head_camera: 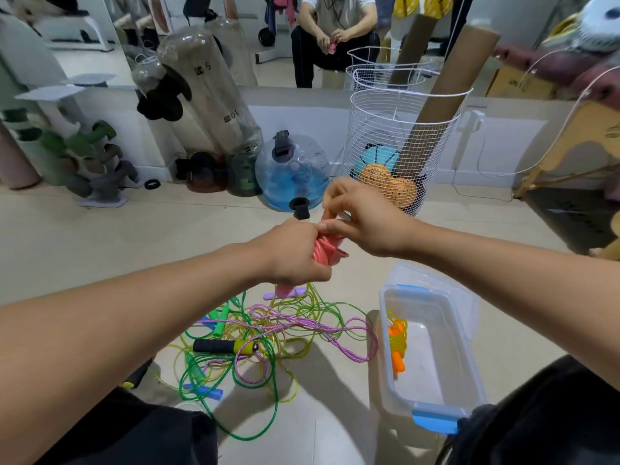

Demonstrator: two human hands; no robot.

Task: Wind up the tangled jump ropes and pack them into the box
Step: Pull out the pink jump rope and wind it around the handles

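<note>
We're gripping the pink rope bundle (pixel 327 250) in our left hand (pixel 295 253), fingers curled round it, its long axis running down toward the floor tangle (pixel 268 333). Our right hand (pixel 362 223) is pinching the cord at the top. The box (pixel 432 360) is sitting below, nearer our right hand.

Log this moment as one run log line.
left hand: grips pink rope bundle | right hand: pinches its top | box: holds orange rope | tangle: on floor
</note>
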